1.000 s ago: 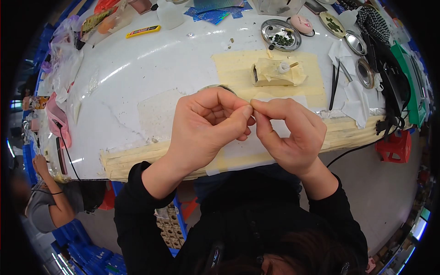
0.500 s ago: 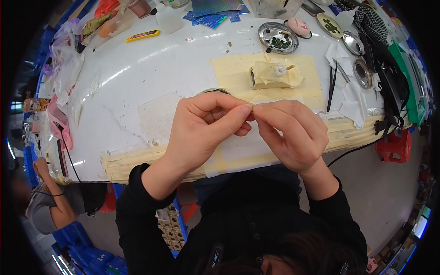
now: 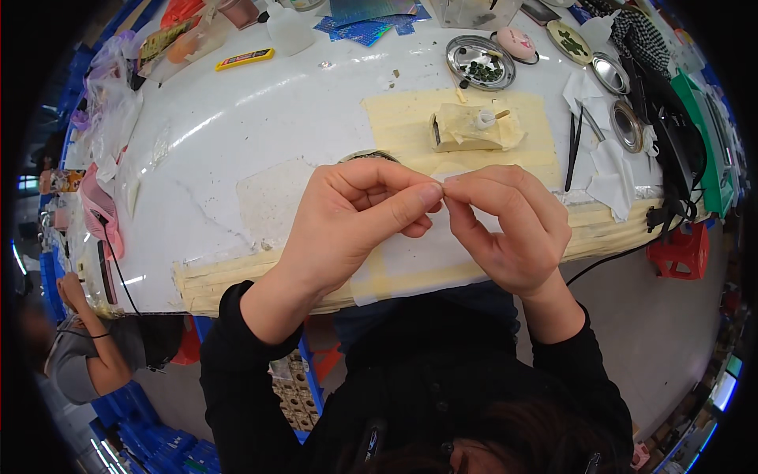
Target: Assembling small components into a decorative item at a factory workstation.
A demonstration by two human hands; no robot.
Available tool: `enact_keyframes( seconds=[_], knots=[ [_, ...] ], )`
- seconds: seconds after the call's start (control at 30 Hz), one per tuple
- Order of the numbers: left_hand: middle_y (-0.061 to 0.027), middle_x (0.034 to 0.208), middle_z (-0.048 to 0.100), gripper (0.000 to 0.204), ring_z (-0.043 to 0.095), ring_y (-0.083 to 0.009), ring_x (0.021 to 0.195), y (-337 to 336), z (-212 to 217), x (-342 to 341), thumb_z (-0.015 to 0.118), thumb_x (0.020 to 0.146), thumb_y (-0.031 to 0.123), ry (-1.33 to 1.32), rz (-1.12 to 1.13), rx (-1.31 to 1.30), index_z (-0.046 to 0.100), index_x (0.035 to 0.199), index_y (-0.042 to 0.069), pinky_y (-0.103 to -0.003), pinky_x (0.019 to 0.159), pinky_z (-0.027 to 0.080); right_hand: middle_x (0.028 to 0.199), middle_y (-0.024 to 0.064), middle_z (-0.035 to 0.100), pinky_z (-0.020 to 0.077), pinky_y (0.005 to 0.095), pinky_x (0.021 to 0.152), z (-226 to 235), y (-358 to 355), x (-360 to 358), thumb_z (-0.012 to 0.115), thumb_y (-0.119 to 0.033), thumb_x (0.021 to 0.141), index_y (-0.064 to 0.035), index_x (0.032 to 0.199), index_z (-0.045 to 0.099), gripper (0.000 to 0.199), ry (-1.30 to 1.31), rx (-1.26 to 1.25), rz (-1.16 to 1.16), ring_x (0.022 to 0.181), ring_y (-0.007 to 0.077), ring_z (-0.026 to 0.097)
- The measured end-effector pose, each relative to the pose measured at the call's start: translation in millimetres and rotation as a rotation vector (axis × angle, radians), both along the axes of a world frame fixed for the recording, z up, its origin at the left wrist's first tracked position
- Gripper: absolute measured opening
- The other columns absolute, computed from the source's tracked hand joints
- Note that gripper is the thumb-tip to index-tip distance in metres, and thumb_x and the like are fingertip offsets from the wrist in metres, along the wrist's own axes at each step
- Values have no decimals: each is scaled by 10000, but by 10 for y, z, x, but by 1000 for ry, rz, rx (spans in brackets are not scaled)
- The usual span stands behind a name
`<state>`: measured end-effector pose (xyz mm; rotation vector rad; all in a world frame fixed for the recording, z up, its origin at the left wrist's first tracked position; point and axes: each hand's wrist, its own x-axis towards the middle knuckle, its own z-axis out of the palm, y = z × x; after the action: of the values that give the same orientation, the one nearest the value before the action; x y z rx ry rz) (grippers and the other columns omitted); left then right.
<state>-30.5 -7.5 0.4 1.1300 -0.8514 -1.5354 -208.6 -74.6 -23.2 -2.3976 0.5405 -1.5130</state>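
My left hand [image 3: 351, 209] and my right hand [image 3: 513, 221] meet over the near edge of the table, fingertips pinched together and touching. Whatever sits between the tips is too small to make out. Partly hidden behind my left hand is a round metal dish [image 3: 369, 156]. Beyond my hands, a tape-covered block [image 3: 466, 134] rests on a yellow taped patch and carries a small white piece [image 3: 485, 119] with a short stick. Farther back, a round metal plate [image 3: 505, 79] holds several small dark green pieces [image 3: 483, 69].
On the right lie black tweezers [image 3: 572, 154], white tissue [image 3: 612, 178] and a round tin [image 3: 626, 126]. A yellow box [image 3: 245, 59] and a white bottle [image 3: 289, 30] stand at the back. A red stool [image 3: 679, 251] is at right; another person's arm [image 3: 99, 340] shows at far left.
My hands have shifted very slightly to the right, and the right hand's fingers have opened out a little below the pinch. The things on the table stay where they were.
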Motion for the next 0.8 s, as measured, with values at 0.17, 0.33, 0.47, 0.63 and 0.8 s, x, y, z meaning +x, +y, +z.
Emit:
enact_keyframes(
  seconds=[0.17,0.33,0.47,0.63,0.8],
  knots=[
    [-108,917,706,118,660,-119,771,29,-29,-3,651,914,66,-35,7,-60,673,1004,-8,-235,690,544,763,81,649,516,297,545,30,8,-12,740,74,677,-20,896,693,242,-3,63,46,659,210,646],
    [-99,902,701,106,661,-119,779,19,-13,12,654,905,48,22,2,-29,673,996,-2,-239,691,542,786,90,664,521,281,577,98,2,-38,722,94,715,-2,910,696,219,-14,244,146,675,200,657],
    [-92,899,696,103,662,-118,789,14,-20,10,654,901,38,51,-3,-23,673,993,-2,-245,701,544,791,94,672,525,271,601,98,7,-38,715,98,727,4,898,693,196,-46,338,185,686,192,664],
    [-100,911,690,110,656,-120,817,52,-28,-52,648,880,-27,-171,79,-232,669,987,-33,-254,731,544,786,97,676,522,268,599,74,49,-10,720,83,737,7,886,688,170,-63,361,118,681,188,665],
    [-110,925,681,122,646,-128,816,70,-42,-91,646,855,-81,-370,128,-436,667,974,-61,-249,740,534,779,100,674,519,269,597,87,52,-11,723,78,734,5,886,687,172,-41,306,95,671,201,664]
  ],
)
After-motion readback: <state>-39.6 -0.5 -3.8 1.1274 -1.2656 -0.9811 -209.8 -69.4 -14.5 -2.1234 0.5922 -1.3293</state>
